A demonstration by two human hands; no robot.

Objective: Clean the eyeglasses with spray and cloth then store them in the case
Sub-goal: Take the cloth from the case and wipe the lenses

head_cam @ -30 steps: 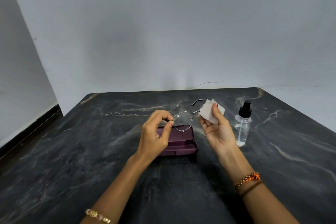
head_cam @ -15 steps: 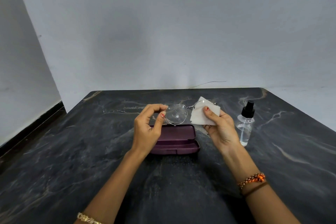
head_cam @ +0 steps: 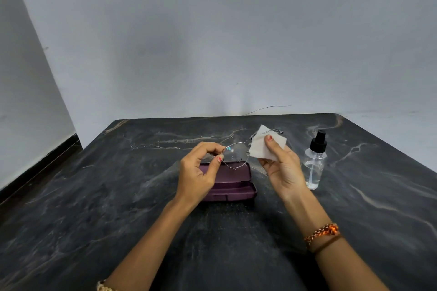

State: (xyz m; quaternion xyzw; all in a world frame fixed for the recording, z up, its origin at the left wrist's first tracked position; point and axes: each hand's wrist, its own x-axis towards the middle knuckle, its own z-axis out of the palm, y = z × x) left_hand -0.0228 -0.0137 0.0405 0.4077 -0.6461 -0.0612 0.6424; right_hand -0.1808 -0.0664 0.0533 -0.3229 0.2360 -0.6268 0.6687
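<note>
Above the dark marble-patterned table (head_cam: 94, 208), the left hand (head_cam: 197, 172) is pinching the outer rim of one lens of the thin-framed eyeglasses (head_cam: 235, 155) between thumb and forefinger, holding them clear of the surface. Opposite it, the right hand (head_cam: 282, 168) is gripping a folded white cloth (head_cam: 262, 147) between thumb and fingers, pressing it over the other lens, which is hidden behind the fabric; one temple arm is projecting past the cloth's far edge. Directly below the eyeglasses, a maroon case (head_cam: 231, 183) is lying closed on the table, partly covered by the left hand. Just right of the right hand, a clear spray bottle (head_cam: 314, 163) with a black nozzle is standing upright. Both wrists are wearing bracelets.
</note>
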